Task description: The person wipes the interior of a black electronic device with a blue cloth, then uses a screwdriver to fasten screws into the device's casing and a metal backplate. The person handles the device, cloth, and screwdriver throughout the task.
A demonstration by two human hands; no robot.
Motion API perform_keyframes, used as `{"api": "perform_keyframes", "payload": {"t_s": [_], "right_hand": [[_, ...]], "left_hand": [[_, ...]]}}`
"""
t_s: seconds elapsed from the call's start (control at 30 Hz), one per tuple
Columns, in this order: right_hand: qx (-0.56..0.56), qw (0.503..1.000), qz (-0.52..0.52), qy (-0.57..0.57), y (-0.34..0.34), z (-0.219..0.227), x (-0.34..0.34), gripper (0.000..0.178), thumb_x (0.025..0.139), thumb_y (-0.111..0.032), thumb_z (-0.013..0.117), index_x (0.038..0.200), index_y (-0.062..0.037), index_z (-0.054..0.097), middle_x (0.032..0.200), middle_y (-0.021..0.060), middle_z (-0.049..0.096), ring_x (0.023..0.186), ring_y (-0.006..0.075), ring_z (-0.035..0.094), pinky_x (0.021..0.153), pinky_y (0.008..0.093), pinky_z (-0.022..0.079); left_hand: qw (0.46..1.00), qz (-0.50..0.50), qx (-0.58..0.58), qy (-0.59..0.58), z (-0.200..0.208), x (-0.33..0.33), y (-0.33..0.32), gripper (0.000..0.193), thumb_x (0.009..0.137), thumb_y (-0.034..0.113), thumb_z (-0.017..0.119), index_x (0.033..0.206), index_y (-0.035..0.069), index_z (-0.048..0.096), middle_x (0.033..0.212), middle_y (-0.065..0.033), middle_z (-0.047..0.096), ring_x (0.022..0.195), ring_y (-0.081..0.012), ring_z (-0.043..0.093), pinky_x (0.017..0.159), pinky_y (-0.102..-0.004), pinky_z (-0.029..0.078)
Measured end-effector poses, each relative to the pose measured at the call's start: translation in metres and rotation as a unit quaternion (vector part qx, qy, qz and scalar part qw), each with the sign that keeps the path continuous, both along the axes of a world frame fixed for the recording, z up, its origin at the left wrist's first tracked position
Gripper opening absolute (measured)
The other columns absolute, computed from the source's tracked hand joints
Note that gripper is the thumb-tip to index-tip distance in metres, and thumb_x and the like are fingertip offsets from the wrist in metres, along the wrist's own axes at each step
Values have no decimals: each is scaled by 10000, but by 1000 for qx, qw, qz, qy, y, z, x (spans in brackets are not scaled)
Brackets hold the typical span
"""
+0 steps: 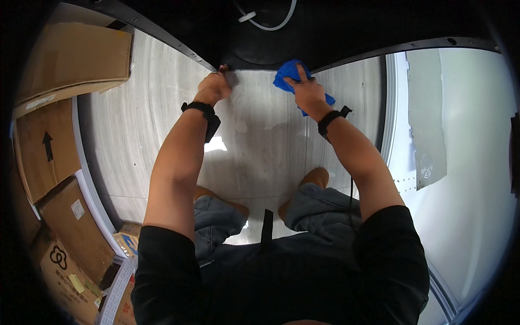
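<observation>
A large black panel or cabinet [346,32] stretches across the far side, its narrow lower edge meeting the wood-look floor. My left hand [214,88] is closed at this edge, left of the middle, with the thumb up against it; the fingertips are hidden. In my right hand [311,96] a crumpled blue cloth [284,75] is pressed against the same edge, right of the middle. One end of the cloth hangs out below the palm. Each wrist wears a black strap.
Cardboard boxes [76,59] are stacked along the left side. A white cable [271,27] loops in front of the black surface. On the right, a white panel [471,162] carries a grey sheet [428,108]. My brown shoes [317,177] stand on the grey plank floor [254,162].
</observation>
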State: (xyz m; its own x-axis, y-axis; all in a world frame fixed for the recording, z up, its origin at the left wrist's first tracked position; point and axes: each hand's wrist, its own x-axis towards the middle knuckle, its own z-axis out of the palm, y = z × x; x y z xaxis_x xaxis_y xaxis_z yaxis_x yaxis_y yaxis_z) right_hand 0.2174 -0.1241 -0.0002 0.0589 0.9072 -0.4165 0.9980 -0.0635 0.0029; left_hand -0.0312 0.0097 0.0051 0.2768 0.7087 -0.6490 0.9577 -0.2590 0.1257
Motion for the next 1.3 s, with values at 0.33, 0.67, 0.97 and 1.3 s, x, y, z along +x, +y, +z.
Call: {"api": "perform_keyframes", "payload": {"t_s": [0.33, 0.67, 0.97, 1.3], "right_hand": [[1, 1000, -26, 8, -6, -2, -11, 631, 829, -76, 596, 1370, -362, 445, 1559, 119, 116, 1044, 359, 597, 841, 405, 548], [33, 994, -14, 101, 56, -14, -133, 486, 885, -149, 521, 1333, -337, 516, 1557, 177, 65, 1031, 381, 587, 791, 444, 540], [46, 990, -7, 130, 56, -12, -137, 499, 859, -173, 551, 1329, -340, 519, 1557, 178, 75, 991, 357, 611, 785, 411, 538], [-47, 992, -95, 73, 9, 7, -31, 633, 845, -144, 604, 1389, -401, 410, 1563, 161, 68, 1054, 356, 602, 876, 398, 522]], "left_hand": [[999, -11, 20, -30, -11, -3, -2, 716, 793, 102, 434, 1478, 143, 228, 1167, -221, 607, 1076, -361, 592, 936, -400, 478], [998, 34, 27, -51, -9, -7, -5, 709, 824, 183, 460, 1475, 65, 203, 1126, -268, 608, 1051, -383, 599, 925, -422, 476], [999, 36, 23, -33, -9, -8, 0, 691, 857, 258, 465, 1479, 96, 211, 1182, -236, 596, 1092, -369, 584, 940, -414, 471], [998, 24, 15, 52, 10, 12, -2, 743, 836, 177, 464, 1500, 107, 139, 1254, -177, 571, 1128, -307, 578, 940, -378, 476]]}}
